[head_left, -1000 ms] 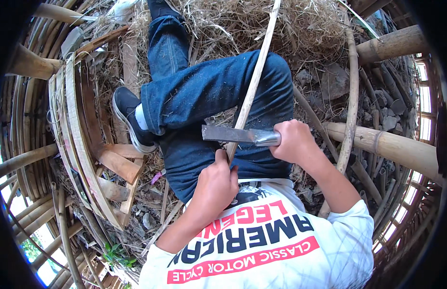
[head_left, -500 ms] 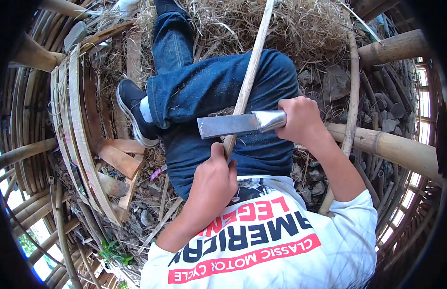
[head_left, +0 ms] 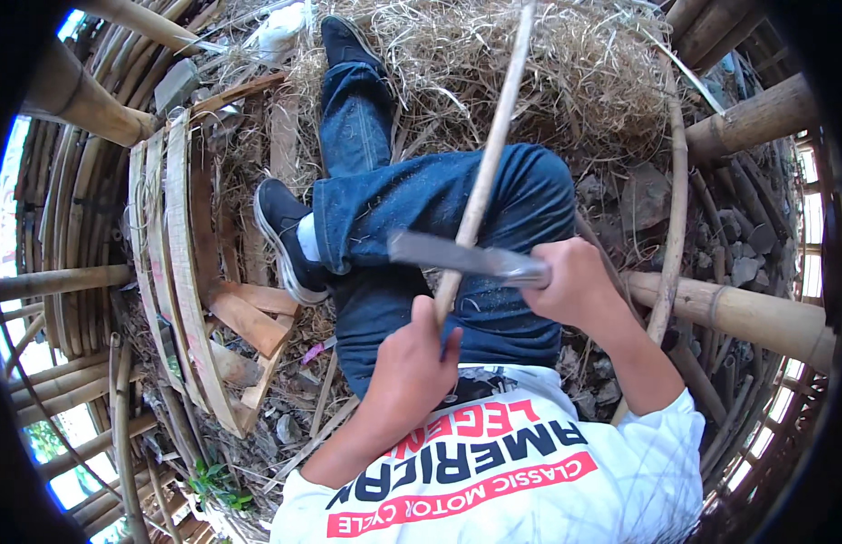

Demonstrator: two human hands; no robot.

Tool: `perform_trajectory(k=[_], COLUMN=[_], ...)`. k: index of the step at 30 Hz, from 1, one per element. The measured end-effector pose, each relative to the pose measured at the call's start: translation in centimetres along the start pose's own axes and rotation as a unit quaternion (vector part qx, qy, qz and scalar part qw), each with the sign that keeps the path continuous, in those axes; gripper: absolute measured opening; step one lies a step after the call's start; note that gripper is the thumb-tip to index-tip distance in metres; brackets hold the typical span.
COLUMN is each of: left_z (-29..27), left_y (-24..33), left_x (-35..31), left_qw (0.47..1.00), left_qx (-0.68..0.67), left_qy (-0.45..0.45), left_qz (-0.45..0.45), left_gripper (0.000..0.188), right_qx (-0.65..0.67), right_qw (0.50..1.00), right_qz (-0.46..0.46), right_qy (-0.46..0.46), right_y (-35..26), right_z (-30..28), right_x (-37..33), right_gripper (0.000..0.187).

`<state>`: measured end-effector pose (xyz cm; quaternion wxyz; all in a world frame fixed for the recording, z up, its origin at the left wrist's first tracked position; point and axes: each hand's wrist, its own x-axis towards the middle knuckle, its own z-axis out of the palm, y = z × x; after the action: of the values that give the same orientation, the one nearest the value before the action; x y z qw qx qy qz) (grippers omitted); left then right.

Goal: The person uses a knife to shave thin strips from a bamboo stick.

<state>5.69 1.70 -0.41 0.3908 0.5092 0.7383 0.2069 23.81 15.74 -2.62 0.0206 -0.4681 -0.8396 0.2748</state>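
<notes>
My left hand (head_left: 412, 372) is closed round the lower end of a long, pale wooden stick (head_left: 493, 154), its thumb laid along the wood. From there the stick slants up across my bent leg toward the straw. My right hand (head_left: 575, 283) grips the shiny metal handle of a short, broad-bladed chopping knife (head_left: 457, 257). Its square-ended blade lies across the stick, just beyond my left thumb, and is smeared by motion. I cannot tell whether the edge touches the wood. Pale shavings speckle my jeans (head_left: 412, 204).
A slatted wooden frame (head_left: 183, 263) lies to the left, beside my shoe (head_left: 280, 231). Dry straw (head_left: 566, 72) covers the ground ahead. Stones (head_left: 643, 195) and a thick bamboo pole (head_left: 734, 308) are on the right. Bamboo fencing (head_left: 63, 208) surrounds the spot.
The whole view has shifted. The knife blade has turned, showing a narrower face, and is now blurred. My right hand has drawn slightly nearer my body. Both hands keep their grips.
</notes>
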Motion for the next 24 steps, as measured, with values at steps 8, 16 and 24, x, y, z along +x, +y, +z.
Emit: perform_trajectory(k=[8,16,24], left_z=[1.3,0.3,0.2], left_y=[0.1,0.1,-0.1], left_x=[-1.0,0.3,-0.2], left_qw=[0.998,0.989,0.973], left_qx=[0.037,-0.14,-0.202], left_qy=[-0.033,-0.043,-0.105], left_qz=[0.03,-0.015,-0.042], left_gripper=[0.022,0.033,0.03], right_qx=[-0.065,0.028,-0.054], right_qw=[0.988,0.994,0.998], right_qz=[0.135,0.099,-0.028], right_qy=[0.028,0.041,-0.015], right_y=[5.5,5.3,1.8], right_z=[-0.9,-3.0,0.3], right_x=[4.1,2.4,0.6], right_gripper=[0.025,0.027,0.018])
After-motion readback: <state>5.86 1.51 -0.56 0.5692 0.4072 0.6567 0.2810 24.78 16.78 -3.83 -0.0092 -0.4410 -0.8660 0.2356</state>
